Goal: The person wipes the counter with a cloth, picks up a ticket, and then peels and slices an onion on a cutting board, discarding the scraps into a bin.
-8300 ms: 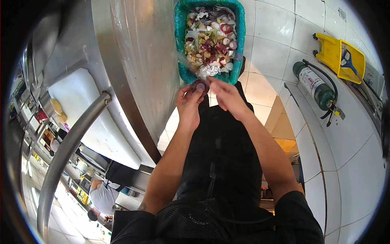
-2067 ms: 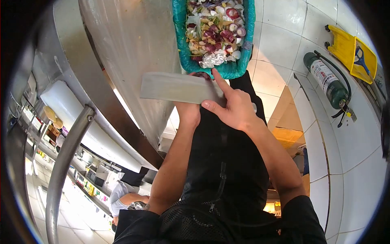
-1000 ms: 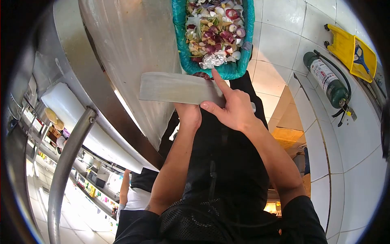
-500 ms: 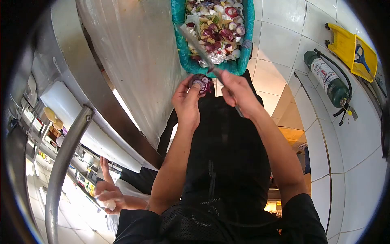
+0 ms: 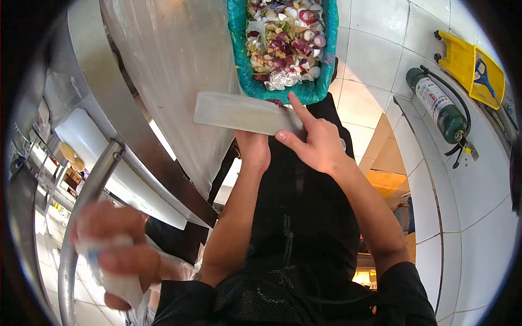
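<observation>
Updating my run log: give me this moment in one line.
right hand: gripping cleaver | left hand: partly behind it | onion: mostly hidden | bin: scraps

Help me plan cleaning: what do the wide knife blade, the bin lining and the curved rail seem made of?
Knife blade: probably steel, judging by its flat, satin-grey face.
Bin lining: apparently thin plastic film, teal, with glossy wrinkles.
Curved rail: metal, perhaps stainless steel, given its smooth grey sheen.
</observation>
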Demonstrator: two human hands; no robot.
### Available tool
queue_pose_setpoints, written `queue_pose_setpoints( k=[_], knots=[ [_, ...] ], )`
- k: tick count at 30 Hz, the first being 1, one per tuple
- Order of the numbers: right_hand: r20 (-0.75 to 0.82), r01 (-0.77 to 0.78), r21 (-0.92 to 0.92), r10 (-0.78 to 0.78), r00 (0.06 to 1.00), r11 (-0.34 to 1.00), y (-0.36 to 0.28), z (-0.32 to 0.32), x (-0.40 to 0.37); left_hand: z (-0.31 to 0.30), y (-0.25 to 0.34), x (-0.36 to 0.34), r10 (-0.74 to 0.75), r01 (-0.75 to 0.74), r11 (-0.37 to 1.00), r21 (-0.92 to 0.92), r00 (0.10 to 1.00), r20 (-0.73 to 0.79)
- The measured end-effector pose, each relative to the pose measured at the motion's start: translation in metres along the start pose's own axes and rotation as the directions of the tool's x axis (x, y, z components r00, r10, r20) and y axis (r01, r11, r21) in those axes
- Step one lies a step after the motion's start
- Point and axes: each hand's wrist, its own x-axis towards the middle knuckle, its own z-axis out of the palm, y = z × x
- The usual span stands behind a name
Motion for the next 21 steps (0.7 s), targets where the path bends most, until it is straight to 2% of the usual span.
queue_pose_setpoints(
  k=[1, 3, 4, 6, 7, 9, 10, 12, 14, 16, 18, 21],
  knots=[
    [0.016, -0.008, 0.009, 0.008, 1.000, 1.000, -0.001, -0.002, -0.001, -0.001, -0.002, 0.000, 0.004, -0.004, 1.000, -0.003, 1.000, 0.000],
    [0.028, -0.008, 0.009, 0.007, 1.000, 1.000, -0.003, -0.006, -0.003, -0.004, -0.006, 0.000, 0.026, -0.033, 0.988, 0.150, 0.998, 0.049],
    [0.045, -0.051, 0.017, 0.050, 0.998, 0.999, -0.002, -0.007, -0.005, -0.002, -0.009, -0.003, 0.044, -0.051, 0.990, 0.133, 0.997, 0.055],
    [0.054, -0.077, 0.008, 0.076, 0.996, 0.997, 0.003, -0.007, -0.010, -0.001, -0.010, -0.006, -0.100, 0.082, 0.978, 0.191, 0.991, 0.085],
    [0.050, -0.101, 0.011, 0.101, 0.994, 0.995, 0.009, -0.004, -0.012, 0.004, -0.008, -0.008, -0.082, 0.064, 0.982, 0.177, 0.992, 0.094],
    [0.031, -0.130, -0.014, 0.130, 0.991, 0.991, 0.017, -0.001, -0.014, 0.014, -0.008, -0.011, -0.182, 0.171, 0.958, 0.230, 0.983, 0.027],
    [0.015, -0.118, -0.024, 0.119, 0.993, 0.993, 0.024, 0.003, -0.014, 0.018, -0.010, -0.010, -0.168, 0.155, 0.963, 0.222, 0.985, 0.042],
    [-0.052, -0.055, -0.060, 0.052, 0.997, 0.997, 0.035, 0.013, -0.014, 0.023, -0.013, -0.011, -0.226, 0.238, 0.947, 0.217, 0.971, -0.079],
    [-0.093, -0.022, -0.088, 0.013, 0.996, 0.996, 0.045, 0.019, -0.014, 0.022, -0.016, -0.014, -0.206, 0.212, 0.956, 0.205, 0.977, -0.050],
    [-0.025, -0.047, -0.085, 0.045, 0.999, 0.995, 0.042, 0.018, -0.018, 0.014, -0.027, -0.012, -0.193, 0.193, 0.961, 0.200, 0.981, -0.018],
    [-0.046, -0.024, -0.092, 0.019, 0.999, 0.996, 0.041, 0.019, -0.021, 0.003, -0.039, -0.006, -0.113, 0.110, 0.987, 0.118, 0.993, 0.025],
    [-0.073, 0.016, -0.116, -0.024, 0.997, 0.993, 0.037, 0.022, -0.026, -0.008, -0.042, -0.004, -0.077, 0.064, 0.991, 0.122, 0.992, 0.105]
  ],
)
